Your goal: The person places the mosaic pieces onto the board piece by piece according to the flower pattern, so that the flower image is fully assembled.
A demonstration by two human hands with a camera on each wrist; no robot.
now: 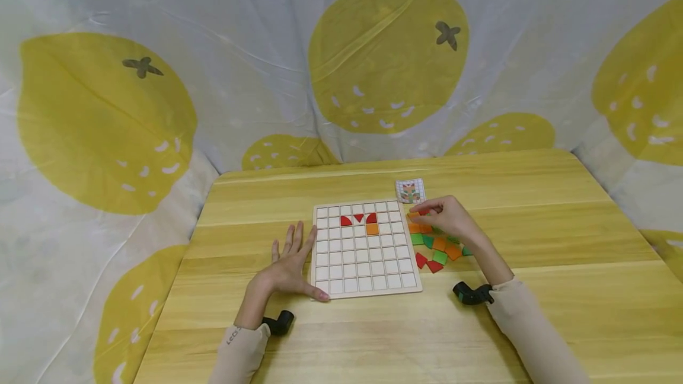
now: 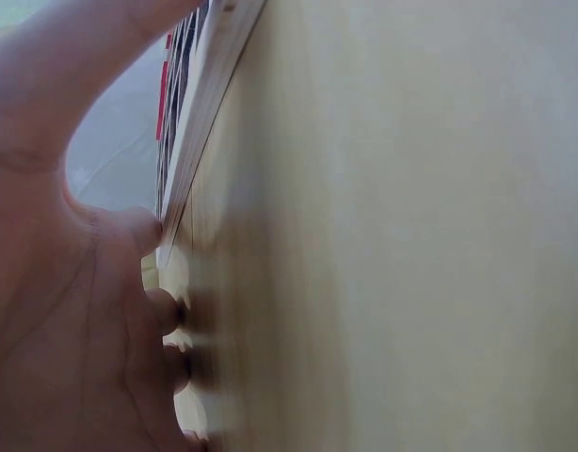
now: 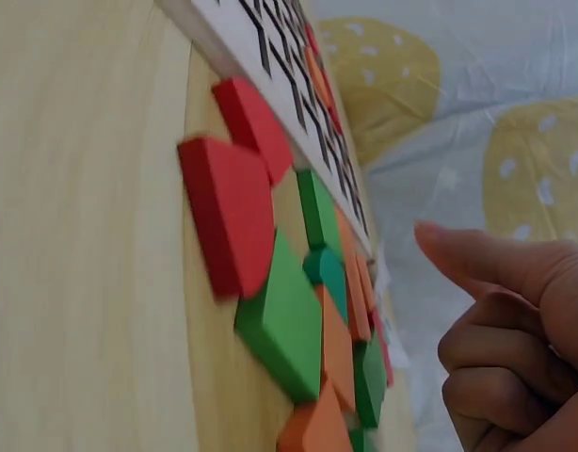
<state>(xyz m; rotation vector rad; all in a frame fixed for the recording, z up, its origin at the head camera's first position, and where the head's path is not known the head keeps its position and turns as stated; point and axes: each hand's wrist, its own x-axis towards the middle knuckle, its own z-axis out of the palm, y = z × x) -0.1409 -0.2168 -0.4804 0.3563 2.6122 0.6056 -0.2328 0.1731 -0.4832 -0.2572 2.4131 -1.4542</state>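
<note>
A pale wooden grid board (image 1: 349,268) lies on the table, with three red pieces (image 1: 358,217) and an orange square (image 1: 372,229) in its upper cells. My left hand (image 1: 288,268) is spread at the board's left side, with its thumb at the lower left corner. In the left wrist view, the palm (image 2: 72,311) faces the board's edge. My right hand (image 1: 448,218) hovers over loose coloured pieces (image 1: 439,245) to the right of the board. Its thumb (image 3: 487,254) is extended and the lower fingers are bent. No held piece shows at the thumb tip; the index finger is hidden there.
A small printed pattern card (image 1: 409,191) lies behind the board's upper right corner. Red pieces (image 3: 228,217), a green square (image 3: 284,320) and orange pieces crowd along the board's right edge. A lemon-print cloth (image 1: 251,64) hangs behind the wooden table (image 1: 560,224).
</note>
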